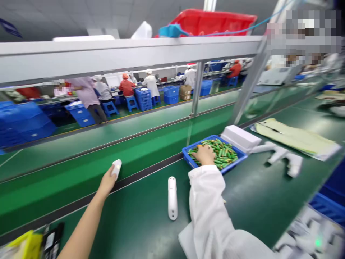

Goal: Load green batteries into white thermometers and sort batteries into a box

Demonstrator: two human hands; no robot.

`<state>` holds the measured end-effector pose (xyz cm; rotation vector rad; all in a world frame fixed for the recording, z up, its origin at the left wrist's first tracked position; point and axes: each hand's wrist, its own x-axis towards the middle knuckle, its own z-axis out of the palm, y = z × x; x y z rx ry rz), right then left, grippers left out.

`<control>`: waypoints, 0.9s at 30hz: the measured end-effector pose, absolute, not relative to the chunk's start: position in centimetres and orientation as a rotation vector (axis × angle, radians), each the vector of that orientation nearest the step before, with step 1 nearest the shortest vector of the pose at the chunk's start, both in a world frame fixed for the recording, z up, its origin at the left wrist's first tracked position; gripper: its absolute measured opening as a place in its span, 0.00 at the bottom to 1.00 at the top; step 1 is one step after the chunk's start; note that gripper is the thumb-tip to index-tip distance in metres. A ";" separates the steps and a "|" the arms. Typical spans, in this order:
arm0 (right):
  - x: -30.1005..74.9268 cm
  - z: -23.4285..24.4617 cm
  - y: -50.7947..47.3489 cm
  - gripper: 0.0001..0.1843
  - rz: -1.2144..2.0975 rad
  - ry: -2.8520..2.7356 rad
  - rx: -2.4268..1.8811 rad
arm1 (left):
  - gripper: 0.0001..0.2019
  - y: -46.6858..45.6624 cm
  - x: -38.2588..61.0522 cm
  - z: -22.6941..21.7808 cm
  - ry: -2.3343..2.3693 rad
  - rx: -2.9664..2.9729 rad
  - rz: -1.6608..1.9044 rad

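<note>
My left hand (107,181) is wrapped round the lower end of a small white plastic device (116,168) with a faint yellowish spot, held over the green conveyor belt (151,144). My right hand (205,155), in a white sleeve, reaches into a shallow blue tray (232,166) heaped with green batteries (225,153). Its fingers curl down among the batteries, and their tips are hidden. Between my hands, a long white plastic device (172,198) with small dark holes at its near end lies on the green table (140,223).
White pistol-shaped devices (279,154) lie right of the tray, beside a white box (239,137) and yellowish papers (293,136) with a pen. A metal post (198,90) supports the overhead shelf (129,54). A yellow holder (28,242) stands lower left; a crate of white devices (309,233) sits lower right.
</note>
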<state>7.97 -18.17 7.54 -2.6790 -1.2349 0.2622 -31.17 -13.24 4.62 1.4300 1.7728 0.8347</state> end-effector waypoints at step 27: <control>9.0 5.6 -17.0 0.11 0.327 -1.232 -2.357 | 0.05 -27.0 -20.4 5.0 1.248 2.131 0.281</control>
